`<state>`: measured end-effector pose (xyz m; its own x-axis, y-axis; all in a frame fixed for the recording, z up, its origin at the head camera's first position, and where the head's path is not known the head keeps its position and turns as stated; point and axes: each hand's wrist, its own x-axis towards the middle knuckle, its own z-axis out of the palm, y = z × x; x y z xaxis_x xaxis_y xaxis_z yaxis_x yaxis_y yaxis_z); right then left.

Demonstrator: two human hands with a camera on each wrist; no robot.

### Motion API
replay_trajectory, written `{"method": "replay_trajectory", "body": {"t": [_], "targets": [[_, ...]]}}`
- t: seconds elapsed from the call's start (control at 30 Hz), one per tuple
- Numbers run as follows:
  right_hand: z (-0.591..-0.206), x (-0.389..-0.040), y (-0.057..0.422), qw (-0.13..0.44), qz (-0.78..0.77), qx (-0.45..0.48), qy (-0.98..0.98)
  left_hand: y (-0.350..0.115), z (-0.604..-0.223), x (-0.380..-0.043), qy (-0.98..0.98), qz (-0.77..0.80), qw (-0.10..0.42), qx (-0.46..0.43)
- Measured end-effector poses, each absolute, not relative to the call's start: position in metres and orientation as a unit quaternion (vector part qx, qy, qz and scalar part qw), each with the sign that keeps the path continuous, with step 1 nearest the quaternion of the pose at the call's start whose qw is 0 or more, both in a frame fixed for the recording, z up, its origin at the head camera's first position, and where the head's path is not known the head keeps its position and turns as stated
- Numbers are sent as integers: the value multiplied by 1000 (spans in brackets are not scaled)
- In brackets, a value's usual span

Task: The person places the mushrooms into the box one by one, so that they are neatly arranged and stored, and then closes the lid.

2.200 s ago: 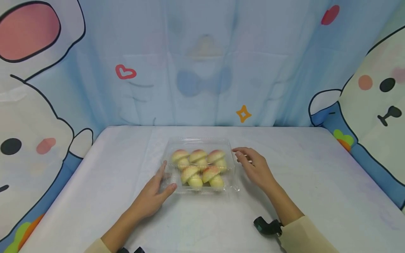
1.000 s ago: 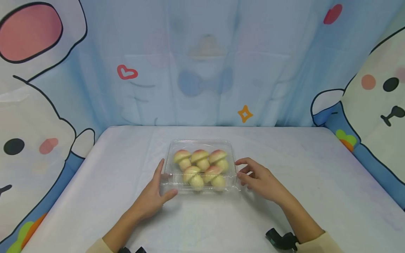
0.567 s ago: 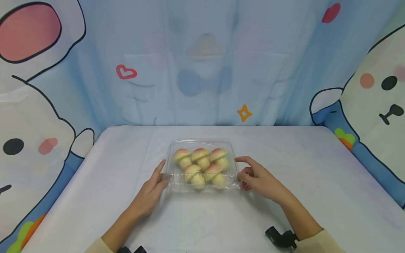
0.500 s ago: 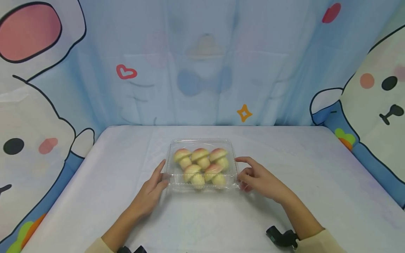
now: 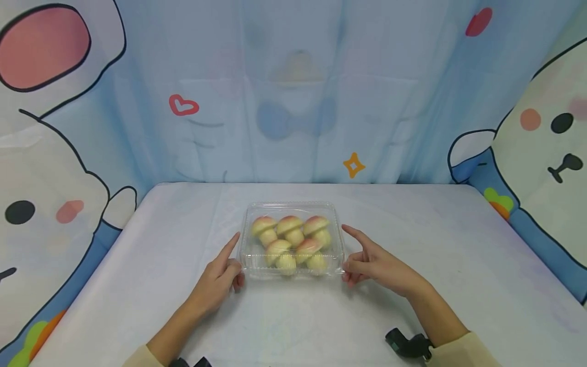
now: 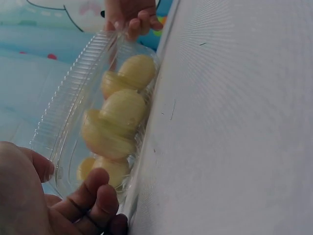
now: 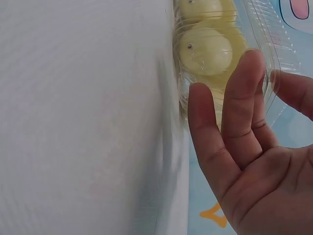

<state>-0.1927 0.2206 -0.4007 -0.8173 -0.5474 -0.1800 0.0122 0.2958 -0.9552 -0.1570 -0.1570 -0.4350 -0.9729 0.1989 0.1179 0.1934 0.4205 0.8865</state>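
Observation:
A clear plastic clamshell box (image 5: 268,208) sits in the middle of the white table with its lid down. Inside lie several mushroom-shaped pieces (image 5: 290,224), pale yellow-green with pinkish caps. At the box's left edge is my left hand (image 5: 214,279), index finger extended and the other fingers loosely bent. My right hand (image 5: 382,266) takes a similar pose at the right edge. In the left wrist view my left thumb (image 6: 46,169) is by the lid rim. In the right wrist view, fingers (image 7: 239,107) reach along the box's end without visibly wrapping it.
The white cloth-covered table (image 5: 284,326) extends around the box. Behind it hangs a light blue curtain (image 5: 293,127) with cartoon figures at both sides. A black wrist device (image 5: 408,345) is on the right forearm; another shows partly at the left.
The right hand has shifted slightly toward the front with its index finger now extended. My left thumb has drawn back from the box's front, and the left fingers have bent. The box has barely moved.

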Motion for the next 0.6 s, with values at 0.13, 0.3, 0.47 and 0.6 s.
{"method": "replay_trajectory", "body": {"t": [0.13, 0.3, 0.47, 0.6], "targets": [[-400, -192, 221, 257, -580, -166, 755, -158, -435, -158, 786, 599, 58, 143], [-399, -191, 221, 269, -593, -154, 744, -161, -438, -160, 742, 641, 79, 179], [-400, -192, 220, 274, -595, -146, 741, -162, -440, -161, 734, 648, 80, 185], [-402, -193, 220, 275, -599, -145, 738, -163, -441, -161, 731, 652, 80, 184]]}}
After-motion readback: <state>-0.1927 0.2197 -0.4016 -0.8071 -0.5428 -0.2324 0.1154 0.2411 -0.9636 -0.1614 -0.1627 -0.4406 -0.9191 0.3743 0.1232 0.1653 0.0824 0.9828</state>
